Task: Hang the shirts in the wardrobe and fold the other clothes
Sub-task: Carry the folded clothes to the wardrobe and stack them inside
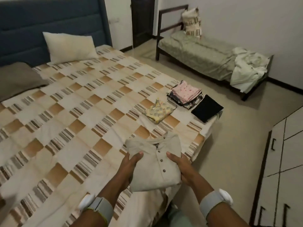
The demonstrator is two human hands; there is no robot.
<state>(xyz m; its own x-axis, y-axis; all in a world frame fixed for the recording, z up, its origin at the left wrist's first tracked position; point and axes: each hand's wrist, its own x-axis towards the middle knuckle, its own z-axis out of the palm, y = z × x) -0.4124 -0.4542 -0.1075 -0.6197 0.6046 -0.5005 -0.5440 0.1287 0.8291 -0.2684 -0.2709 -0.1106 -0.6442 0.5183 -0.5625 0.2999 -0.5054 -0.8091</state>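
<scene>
A folded beige button shirt is held just above the near corner of the checked bedspread. My left hand grips its left edge and my right hand grips its right edge, thumbs on top. Farther along the bed's right side lie a folded yellow patterned garment, a stack of folded clothes with a pink one on top, and a flat folded black garment.
A white wardrobe with dark handles stands at the right. A small bed with green sheets and a crumpled pale cloth sits by the far wall. Two pillows lie at the blue headboard. Tiled floor lies between the beds.
</scene>
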